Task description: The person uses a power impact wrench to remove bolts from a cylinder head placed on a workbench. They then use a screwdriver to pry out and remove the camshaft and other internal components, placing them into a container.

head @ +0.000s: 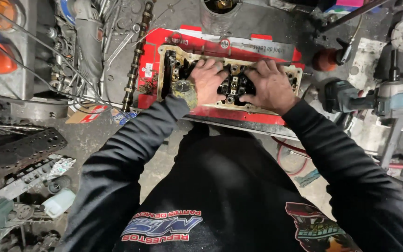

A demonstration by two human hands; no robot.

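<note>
A grimy engine cylinder head (173, 65) lies on a flattened red cardboard sheet (164, 39) on the workbench. My left hand (208, 79) rests on its middle-left part, fingers curled down over the valve gear. My right hand (269, 81) lies on the middle-right part, fingers spread and pressing on the dark valve parts (234, 86) between the two hands. A wristwatch (185, 91) sits on my left wrist. Whether either hand grips a small part is hidden by the fingers.
A camshaft (134, 65) lies along the left side of the cardboard. A cordless power tool (364, 98) sits at the right, with a red-handled tool (327, 59) behind it. Another cylinder head (22, 151) and metal parts lie low at the left, beside a white bottle (59, 203).
</note>
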